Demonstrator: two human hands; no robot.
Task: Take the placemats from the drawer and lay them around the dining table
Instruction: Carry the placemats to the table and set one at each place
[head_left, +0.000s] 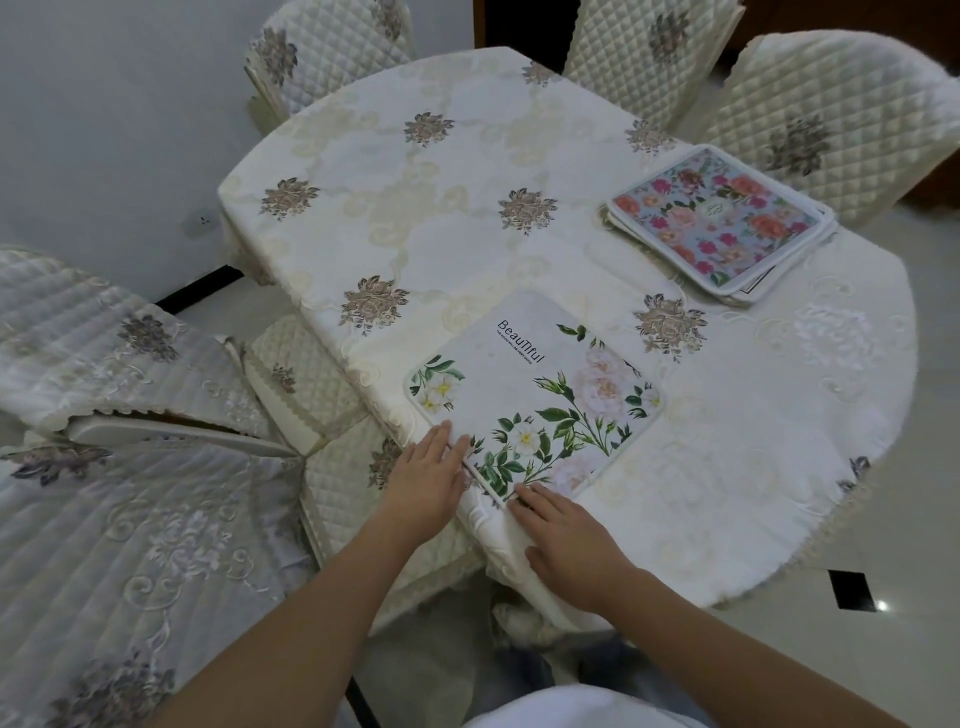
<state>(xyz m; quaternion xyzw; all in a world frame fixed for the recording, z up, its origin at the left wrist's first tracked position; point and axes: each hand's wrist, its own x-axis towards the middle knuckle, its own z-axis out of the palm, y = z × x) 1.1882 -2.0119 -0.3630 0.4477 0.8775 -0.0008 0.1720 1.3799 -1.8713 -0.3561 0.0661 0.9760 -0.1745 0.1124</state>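
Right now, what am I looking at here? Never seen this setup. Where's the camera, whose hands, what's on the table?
There is no robot: a person works with bare hands, and the one picture comes from a wide-angle camera worn on their head, looking down. The left hand and the right hand lie with straight fingers at the near edge of a white floral placemat printed "Beautiful". Neither has a grip on it; they seem to be nudging it into place. It lies flat on the dining table, which is covered with an embroidered cloth. Farther right sits a stack of placemats, topped by a pink-flowered one. Quilted chairs surround the table.
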